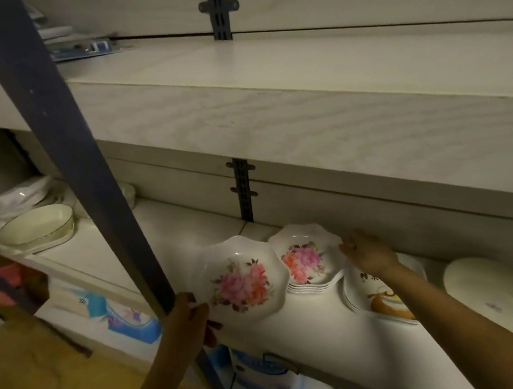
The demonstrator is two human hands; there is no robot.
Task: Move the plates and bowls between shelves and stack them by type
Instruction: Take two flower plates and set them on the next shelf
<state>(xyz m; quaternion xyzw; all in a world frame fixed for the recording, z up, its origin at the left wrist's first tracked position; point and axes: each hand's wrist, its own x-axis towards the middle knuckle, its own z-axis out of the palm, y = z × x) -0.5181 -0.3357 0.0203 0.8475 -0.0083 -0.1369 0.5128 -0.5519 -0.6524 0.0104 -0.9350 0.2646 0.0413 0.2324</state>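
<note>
My left hand (190,319) grips the left rim of a scalloped white bowl with pink flowers (243,280), held tilted above the middle shelf (319,325). Just right of it sits a stack of matching flowered bowls (306,260). My right hand (367,252) rests with fingers on that stack's right rim, above a stack of plates with an orange print (383,303). A plain white plate (497,300) lies upside down farther right.
A dark blue metal post (75,162) runs diagonally in front of the shelves, right beside my left hand. White oval dishes (35,226) and other white dishes (20,196) sit at the shelf's far left. The upper shelf (295,63) is bare; packaged goods (267,374) lie below.
</note>
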